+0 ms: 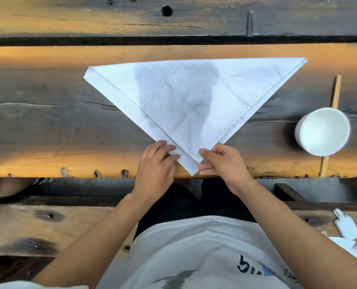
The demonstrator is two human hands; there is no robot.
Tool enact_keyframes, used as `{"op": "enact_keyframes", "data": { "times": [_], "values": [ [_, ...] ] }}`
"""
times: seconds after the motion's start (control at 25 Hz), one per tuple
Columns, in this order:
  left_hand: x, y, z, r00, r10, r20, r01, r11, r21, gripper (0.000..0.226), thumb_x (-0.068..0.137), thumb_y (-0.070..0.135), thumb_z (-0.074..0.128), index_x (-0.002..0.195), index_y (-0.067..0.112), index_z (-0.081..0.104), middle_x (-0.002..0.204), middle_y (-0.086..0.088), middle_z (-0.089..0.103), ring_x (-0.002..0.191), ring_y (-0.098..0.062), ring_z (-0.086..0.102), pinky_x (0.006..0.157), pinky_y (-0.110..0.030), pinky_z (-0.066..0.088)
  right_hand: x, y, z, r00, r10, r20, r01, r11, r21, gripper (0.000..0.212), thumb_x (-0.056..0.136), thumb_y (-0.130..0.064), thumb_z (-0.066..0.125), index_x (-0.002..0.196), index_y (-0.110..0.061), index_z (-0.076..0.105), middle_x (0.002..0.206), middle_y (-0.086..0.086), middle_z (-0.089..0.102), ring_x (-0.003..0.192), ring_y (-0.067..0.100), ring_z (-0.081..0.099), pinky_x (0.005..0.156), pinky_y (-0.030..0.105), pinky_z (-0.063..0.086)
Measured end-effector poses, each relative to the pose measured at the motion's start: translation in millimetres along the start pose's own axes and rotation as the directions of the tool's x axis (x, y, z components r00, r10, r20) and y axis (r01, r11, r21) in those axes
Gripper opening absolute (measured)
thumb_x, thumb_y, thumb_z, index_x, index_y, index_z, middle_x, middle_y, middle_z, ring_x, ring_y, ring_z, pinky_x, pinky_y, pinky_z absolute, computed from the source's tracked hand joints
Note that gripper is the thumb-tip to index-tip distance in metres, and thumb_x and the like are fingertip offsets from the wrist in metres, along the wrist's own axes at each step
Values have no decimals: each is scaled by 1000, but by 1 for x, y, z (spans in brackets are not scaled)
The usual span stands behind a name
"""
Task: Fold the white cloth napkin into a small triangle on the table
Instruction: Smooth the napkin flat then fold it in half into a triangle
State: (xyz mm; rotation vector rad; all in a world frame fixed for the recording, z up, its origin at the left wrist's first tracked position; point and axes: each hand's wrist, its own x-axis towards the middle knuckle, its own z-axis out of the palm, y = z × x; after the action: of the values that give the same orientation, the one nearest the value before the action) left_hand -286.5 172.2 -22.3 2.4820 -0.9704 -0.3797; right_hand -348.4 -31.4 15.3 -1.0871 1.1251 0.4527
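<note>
The white cloth napkin (194, 97) lies on the wooden table (48, 122) folded into one large triangle, its long edge far from me and its point at the near table edge. The upper layer sits slightly offset from the lower one near the point. My left hand (156, 163) rests flat with fingers pressing the left side of the point. My right hand (221, 161) pinches the top layer's corner between thumb and fingers on the right of the point.
A white bowl (322, 131) stands on the table to the right of the napkin, over wooden chopsticks (335, 94). White tags (346, 226) lie on the bench at the lower right. A dark gap (173, 40) runs between table planks beyond the napkin.
</note>
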Motion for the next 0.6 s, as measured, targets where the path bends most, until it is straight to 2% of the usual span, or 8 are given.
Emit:
{"op": "enact_keyframes", "data": {
  "times": [0.04, 0.08, 0.24, 0.4, 0.48, 0.6],
  "values": [
    [-5, -4, 3, 992, 118, 54, -121, 991, 58, 22, 92, 9, 68, 113, 9, 75, 129, -13, 66, 132, -35, 53, 113, -54, 40, 0, 0, 0, 1000, 2, 8, -2, 1000, -22, 21, 94, -18, 74, 91, 1, 67, 79, 16, 68, 62, 19, 71, 66, 36, 66],
    [-8, -7, 6, 981, 167, 100, -176, 980, 93, 26, 95, 14, 66, 120, 10, 72, 137, -17, 61, 138, -38, 49, 117, -58, 35, 1, 0, 0, 1000, 2, 11, -2, 999, -39, 23, 94, -18, 74, 95, 4, 68, 80, 15, 68, 58, 16, 67, 63, 34, 64],
    [-8, -10, 12, 976, 119, 182, -151, 973, 172, 41, 102, 32, 56, 140, 19, 60, 154, -21, 45, 152, -39, 30, 123, -59, 24, 2, 2, 0, 1000, -4, 5, 4, 998, -60, 28, 94, -14, 74, 102, 12, 68, 76, 14, 69, 58, 13, 66, 64, 28, 62],
    [-4, -5, 16, 971, 62, 232, -109, 974, 198, 45, 101, 42, 51, 141, 22, 57, 160, -20, 38, 156, -38, 20, 124, -61, 17, 0, 3, 2, 1000, -20, 21, 21, 999, -41, 15, 94, -14, 74, 93, 1, 70, 76, 12, 69, 62, 13, 65, 63, 24, 60],
    [3, 1, 16, 976, 41, 213, -85, 976, 201, 49, 98, 45, 53, 141, 21, 58, 159, -21, 39, 155, -38, 22, 123, -65, 15, 1, -3, 1, 998, -60, 13, 61, 997, -39, 11, 94, -15, 74, 90, -4, 71, 76, 9, 69, 64, 12, 65, 64, 23, 58],
    [15, 4, 13, 993, 54, 104, -71, 985, 160, 51, 93, 37, 53, 139, 16, 60, 147, -21, 50, 145, -40, 39, 121, -67, 17, 8, -25, -1, 994, -107, 4, 107, 994, 9, 16, 93, -15, 73, 79, -10, 67, 70, 7, 67, 64, 13, 64, 65, 26, 54]
  ]
}}
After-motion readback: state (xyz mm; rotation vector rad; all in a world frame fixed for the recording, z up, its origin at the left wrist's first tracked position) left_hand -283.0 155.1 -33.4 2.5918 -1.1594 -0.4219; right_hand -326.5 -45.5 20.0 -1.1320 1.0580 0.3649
